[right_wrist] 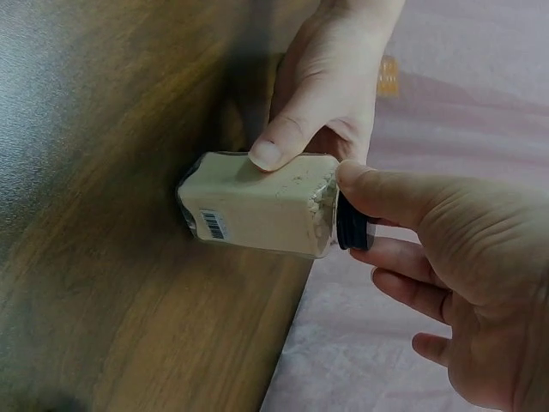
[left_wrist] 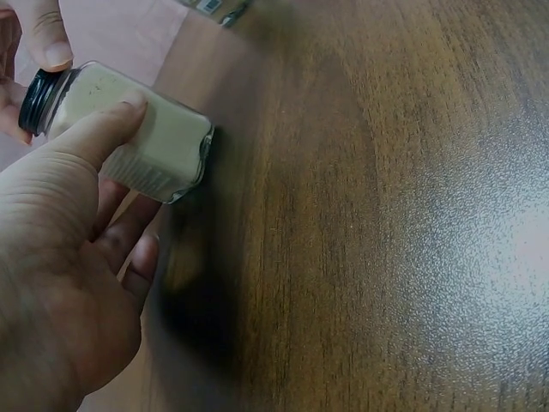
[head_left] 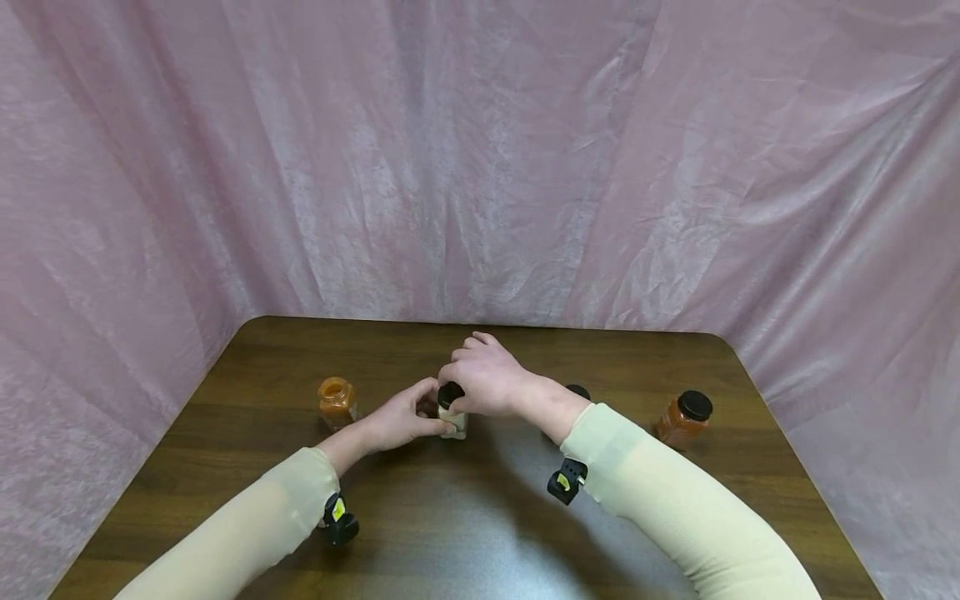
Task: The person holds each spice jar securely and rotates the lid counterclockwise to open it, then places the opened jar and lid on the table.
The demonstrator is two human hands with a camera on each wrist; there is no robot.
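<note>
A: Where do we have the jar [head_left: 453, 419]?

B: Mid-table [head_left: 420, 533], standing on its base. Our left hand [head_left: 401, 418] wraps its pale body from the left, thumb pressed on the near face and fingers curled behind. Our right hand [head_left: 486, 380] comes over from the right and pinches the black cap [head_left: 450, 392] between thumb and fingers.

A: Which way does it point?

B: Its long axis runs straight up from the wood, cap on top. In the right wrist view a barcode label [right_wrist: 211, 225] shows low on one side, near the base. It is filled with a pale powder almost to the neck.

A: What else is around us?

B: An orange jar [head_left: 336, 402] without a cap stands just left of our left hand. A reddish jar with a black cap [head_left: 683, 419] stands well apart on the right. Another dark cap [head_left: 578, 391] peeks out behind our right forearm; we cannot tell what it belongs to. Pink cloth [head_left: 480, 158] hangs behind. Nothing sits between the hands and the jar.
</note>
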